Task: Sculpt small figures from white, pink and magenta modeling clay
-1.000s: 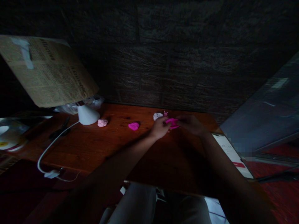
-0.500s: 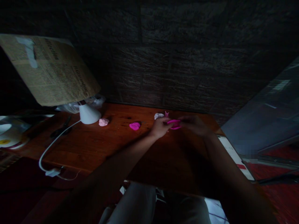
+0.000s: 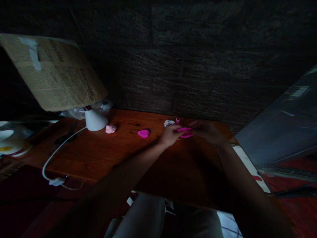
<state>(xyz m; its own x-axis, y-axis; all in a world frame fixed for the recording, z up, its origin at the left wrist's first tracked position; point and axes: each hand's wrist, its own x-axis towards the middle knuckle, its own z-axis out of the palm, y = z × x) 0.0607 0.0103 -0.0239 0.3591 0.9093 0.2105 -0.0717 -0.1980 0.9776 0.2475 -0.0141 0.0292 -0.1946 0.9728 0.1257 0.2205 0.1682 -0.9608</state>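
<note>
Between my two hands is a bright magenta piece of modelling clay point(image 3: 185, 133), flattened and held a little above the wooden table point(image 3: 104, 158). My left hand point(image 3: 170, 135) pinches its left edge with thumb and fingers. On the opposite edge, the fingers of my right hand point(image 3: 205, 131) close round it, dim and partly blurred. Behind my left hand lie a white lump of clay point(image 3: 168, 122) and a small pink clay shape with points point(image 3: 177, 121). Another magenta lump point(image 3: 143, 133) rests left of my hands, and a pale pink lump point(image 3: 110, 128) sits farther left.
A lamp with a newsprint shade and white base point(image 3: 96, 120) stands at the left, its white cable point(image 3: 53, 153) hanging over the front edge. Dark scissors point(image 3: 65, 135) and a white container point(image 3: 12, 142) lie beyond it. A brick wall point(image 3: 160, 72) rises behind the table.
The magenta clay between my hands now shows a flatter, more filled face, where a rim and hollow showed before. My right fingers have shifted slightly over it. The view moved a little.
</note>
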